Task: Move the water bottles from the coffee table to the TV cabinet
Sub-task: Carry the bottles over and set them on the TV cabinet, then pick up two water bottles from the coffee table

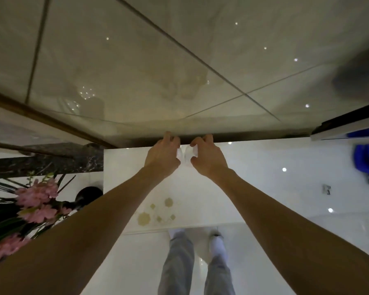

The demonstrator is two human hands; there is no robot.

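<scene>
Both my arms reach forward over the glossy white TV cabinet (pixel 254 177). My left hand (pixel 163 155) is curled around a clear water bottle (pixel 180 153), of which only a sliver shows between the fingers. My right hand (pixel 207 155) is curled around a second clear water bottle (pixel 189 153), right beside the first. The two bottles touch or nearly touch at the cabinet's far edge, close to the marble wall (pixel 136 71). Whether their bases rest on the cabinet top is hidden by my hands.
Pink artificial flowers (pixel 33 201) with dark leaves stand at the left, beside a black round object (pixel 87 193). A blue item (pixel 367 159) lies at the cabinet's right end, below a TV edge (pixel 349 122). Yellowish stains (pixel 156 211) mark the cabinet's near part. My legs show below.
</scene>
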